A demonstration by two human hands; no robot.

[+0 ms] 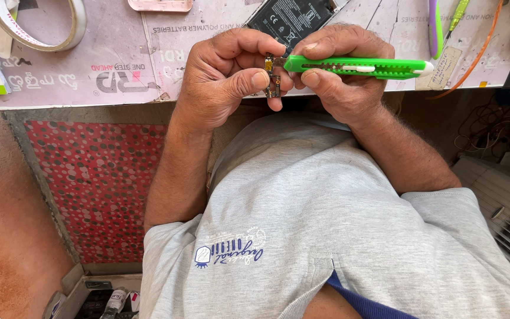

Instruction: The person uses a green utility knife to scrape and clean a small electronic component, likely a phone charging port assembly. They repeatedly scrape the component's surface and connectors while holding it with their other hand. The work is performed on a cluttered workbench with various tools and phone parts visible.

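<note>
While hands grip circuit board, green cutter

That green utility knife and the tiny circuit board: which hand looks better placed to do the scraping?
The right hand, probably: it grips the green plastic utility knife with the tip already at the small circuit board, which the left hand pinches between thumb and fingers.

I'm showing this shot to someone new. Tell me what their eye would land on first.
The bright green utility knife in the right hand stands out, near the top centre, with its tip against a small circuit board pinched by the left hand. Below, the person's grey shirt fills the frame, and a red dotted panel sits under the workbench at left.
</note>
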